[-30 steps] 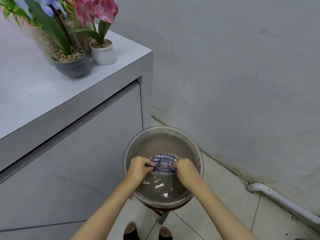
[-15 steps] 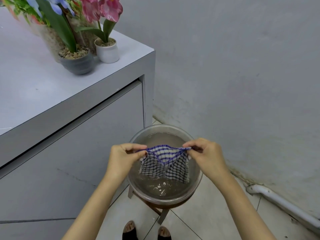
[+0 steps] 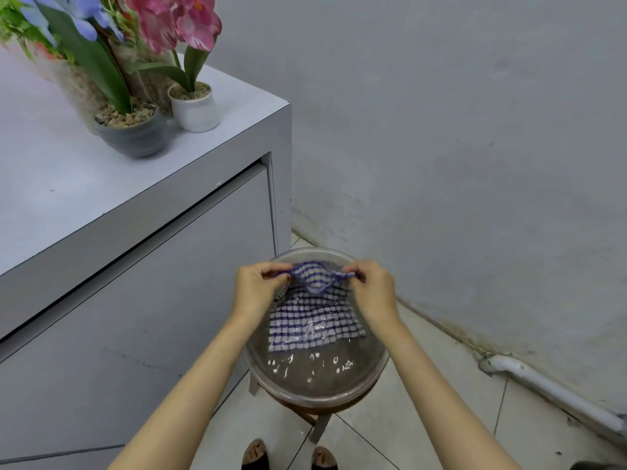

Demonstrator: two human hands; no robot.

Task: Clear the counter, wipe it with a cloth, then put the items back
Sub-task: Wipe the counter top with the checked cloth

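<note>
Pinched the cloth point(image 3: 315, 323) by its top edge between left hand point(image 3: 258, 290) and right hand point(image 3: 371, 290), just above the bowl point(image 3: 385, 362), lower half trailing in the bowl's water. Looked like wetting before the wipe. Called next for lifting clear of the bowl and wringing over it.

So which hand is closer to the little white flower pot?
Left. The left hand sits below-right of the white pot; the right hand is farther right, past the cloth both pinch.

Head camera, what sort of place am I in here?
Likely an indoor home or shop corner: grey counter with potted flowers, tiled floor, and a water basin holding a checked cloth.
</note>
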